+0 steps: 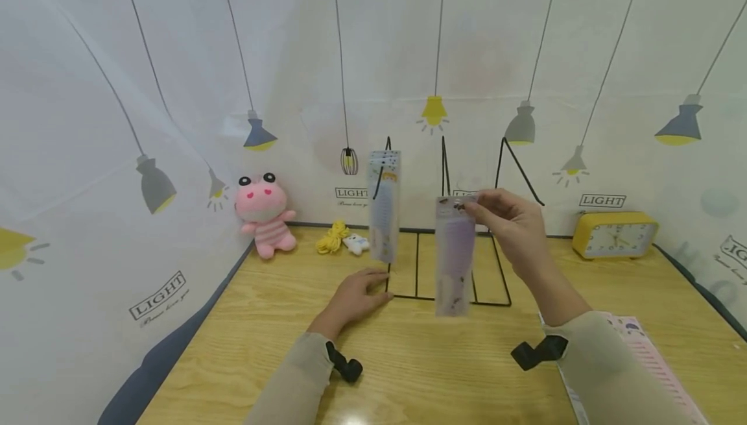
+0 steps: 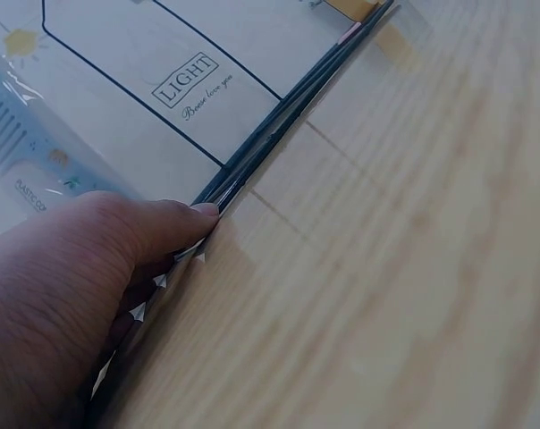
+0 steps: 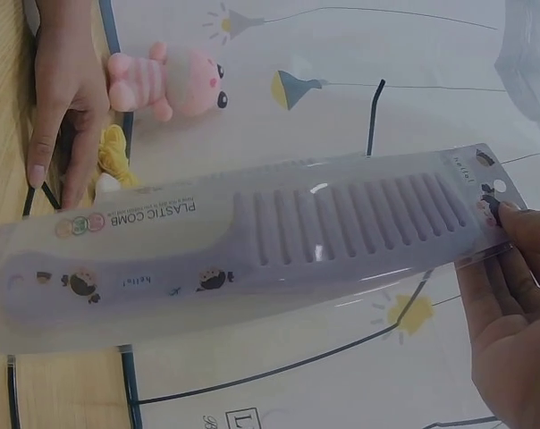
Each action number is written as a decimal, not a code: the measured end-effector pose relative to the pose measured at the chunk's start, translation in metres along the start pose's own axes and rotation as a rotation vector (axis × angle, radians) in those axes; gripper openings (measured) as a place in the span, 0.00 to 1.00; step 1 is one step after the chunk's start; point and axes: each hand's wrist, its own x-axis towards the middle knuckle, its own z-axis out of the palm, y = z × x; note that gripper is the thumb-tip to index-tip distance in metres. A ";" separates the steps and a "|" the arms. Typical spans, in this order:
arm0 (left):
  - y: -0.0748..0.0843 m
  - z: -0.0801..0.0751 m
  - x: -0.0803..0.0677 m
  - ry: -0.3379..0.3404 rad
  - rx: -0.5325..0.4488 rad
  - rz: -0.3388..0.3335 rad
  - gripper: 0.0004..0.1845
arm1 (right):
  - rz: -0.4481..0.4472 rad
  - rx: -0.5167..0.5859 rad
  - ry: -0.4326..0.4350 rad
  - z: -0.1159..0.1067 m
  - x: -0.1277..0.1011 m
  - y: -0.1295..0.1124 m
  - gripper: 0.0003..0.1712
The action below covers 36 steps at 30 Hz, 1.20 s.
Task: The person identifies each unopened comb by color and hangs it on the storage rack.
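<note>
Purple comb [image 1: 458,243] in a clear pack [image 3: 37,241], pinched by the right hand [image 1: 516,227] before the rack [image 1: 417,263].
Left hand [image 1: 357,296] touches the rack's base, fingers unclenched; a packed blue comb [image 1: 382,207] hangs from its left hook.

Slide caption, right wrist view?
Right hand pinches a packaged purple plastic comb by one end, a pink plush toy beyond.
</note>
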 end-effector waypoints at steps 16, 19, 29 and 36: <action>-0.001 0.002 -0.003 -0.003 -0.003 0.007 0.31 | 0.027 -0.021 0.001 0.014 0.005 0.008 0.16; 0.000 0.001 -0.003 -0.002 -0.005 0.013 0.30 | 0.021 -0.025 0.003 0.015 0.008 0.007 0.17; 0.002 0.000 -0.002 -0.002 -0.010 0.001 0.30 | 0.010 0.000 0.016 0.015 0.010 0.009 0.16; 0.001 -0.001 -0.001 -0.001 -0.023 0.002 0.30 | 0.026 -0.016 0.049 0.014 0.010 0.014 0.17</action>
